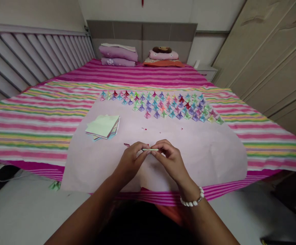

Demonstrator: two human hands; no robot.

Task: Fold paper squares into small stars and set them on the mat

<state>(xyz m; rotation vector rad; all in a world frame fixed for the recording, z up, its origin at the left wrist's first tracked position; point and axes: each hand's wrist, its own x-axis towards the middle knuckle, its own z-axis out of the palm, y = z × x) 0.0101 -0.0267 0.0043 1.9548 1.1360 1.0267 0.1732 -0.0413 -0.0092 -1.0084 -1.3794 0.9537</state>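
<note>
Between my two hands is a small folded piece of pale green paper (pixel 150 149), seen nearly edge-on as a thin strip. My left hand (pixel 134 156) pinches its left end between thumb and fingers. At the right end, my right hand (pixel 169 156) grips it the same way, and the fingertips of both hands almost meet. Both are held above the front part of a pale board (pixel 204 153). To the left lies a stack of square coloured paper sheets (pixel 103 126), light green on top.
Several rows of folded paper figures (pixel 172 105) in many colours stand along the board's far side. Small dark red scraps (pixel 126 145) lie near my left hand. Striped bedding (pixel 30 122) surrounds the board. Folded blankets (pixel 118 56) rest by the headboard (pixel 127 30).
</note>
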